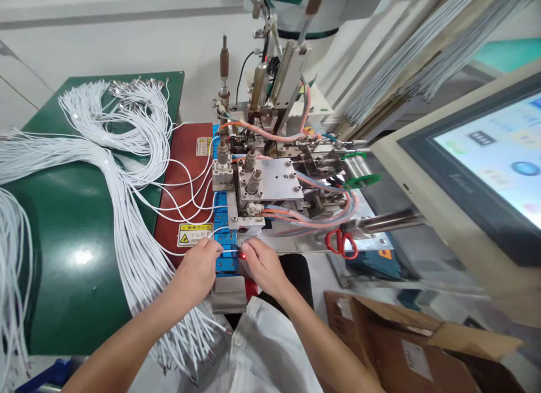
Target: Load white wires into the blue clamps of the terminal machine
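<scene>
My left hand (202,267) pinches a white cable (229,250) where it crosses the row of blue clamps (227,264). On the other side of the clamps, my right hand (262,263) is closed on the same cable's end, with a small red light glowing by the fingertips. Other white cables (181,193) run from the clamps over the red-brown plate (186,182) to a large bundle (122,235) on the left. Just beyond my hands stands the machine (270,179) with metal cylinders and orange and grey hoses.
The green table (76,303) carries the cable bundles. A tilted touch screen (494,151) reaches in from the right. Red-handled scissors (341,244) and a green-rimmed wire spool (359,169) sit on the machine's right side. An open cardboard box (380,336) stands below at right.
</scene>
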`<state>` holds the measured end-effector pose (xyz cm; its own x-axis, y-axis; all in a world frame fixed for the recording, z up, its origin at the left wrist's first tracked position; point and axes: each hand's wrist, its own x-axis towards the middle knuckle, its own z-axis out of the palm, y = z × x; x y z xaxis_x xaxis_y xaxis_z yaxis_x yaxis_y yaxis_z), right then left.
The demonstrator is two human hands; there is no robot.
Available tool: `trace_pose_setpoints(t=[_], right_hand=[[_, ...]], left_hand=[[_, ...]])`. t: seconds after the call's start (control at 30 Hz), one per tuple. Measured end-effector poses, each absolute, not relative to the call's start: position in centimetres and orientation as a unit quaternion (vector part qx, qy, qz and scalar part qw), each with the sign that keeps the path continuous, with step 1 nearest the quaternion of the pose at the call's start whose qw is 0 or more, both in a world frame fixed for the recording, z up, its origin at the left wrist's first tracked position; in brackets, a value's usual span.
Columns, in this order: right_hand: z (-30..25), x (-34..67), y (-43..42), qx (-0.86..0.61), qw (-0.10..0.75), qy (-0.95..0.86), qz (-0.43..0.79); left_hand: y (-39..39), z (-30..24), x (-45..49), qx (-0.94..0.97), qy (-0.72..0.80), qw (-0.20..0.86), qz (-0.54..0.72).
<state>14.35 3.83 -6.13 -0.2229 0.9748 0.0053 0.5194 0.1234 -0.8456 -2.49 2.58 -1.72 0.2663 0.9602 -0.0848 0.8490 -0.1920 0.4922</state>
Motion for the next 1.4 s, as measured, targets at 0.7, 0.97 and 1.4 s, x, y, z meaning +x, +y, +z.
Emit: trace_pose_setpoints(t=[0.7, 0.97, 1.4], right_hand=[[-7.3, 14.5, 3.1, -0.618, 0.456, -0.522, 0.372], [-7.0, 16.0, 2.4, -0.573, 0.513, -0.474, 0.430], [-4.1, 15.0, -0.2, -0.430, 0.528, -0.577, 0.450]], left_hand=[[1.0, -0.9, -4.2, 0.852, 0.501, 0.126, 0.083], [-1.8, 1.7, -7.2, 0.874, 0.402, 0.268, -0.055], [-0.9, 0.0, -1.4, 0.759, 0.517, 0.327, 0.222]])
